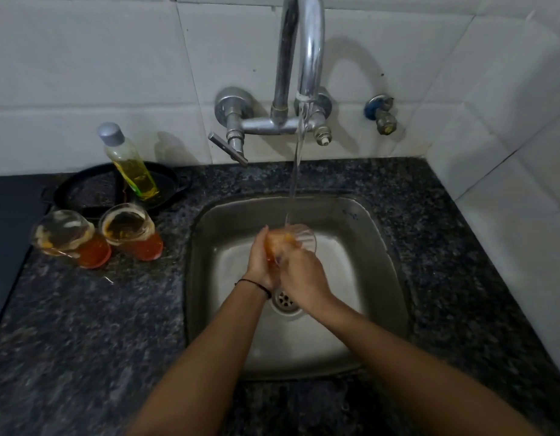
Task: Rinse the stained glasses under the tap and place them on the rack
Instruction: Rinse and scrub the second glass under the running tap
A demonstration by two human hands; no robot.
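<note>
Both hands meet over the sink point(382, 278): the left hand point(261, 262) cups the base end of the glass point(299, 239), the right hand point(299, 275) wraps its side, so a two-handed grip holds it tilted under the tap point(304, 58) stream. Judged wet, slick, rigid and breakable; hold best kept around the body, not the thin rim. Left of the grip, well apart on the worktop point(83, 325), two stained glasses point(130, 234) wait. No rack is visible.
</note>
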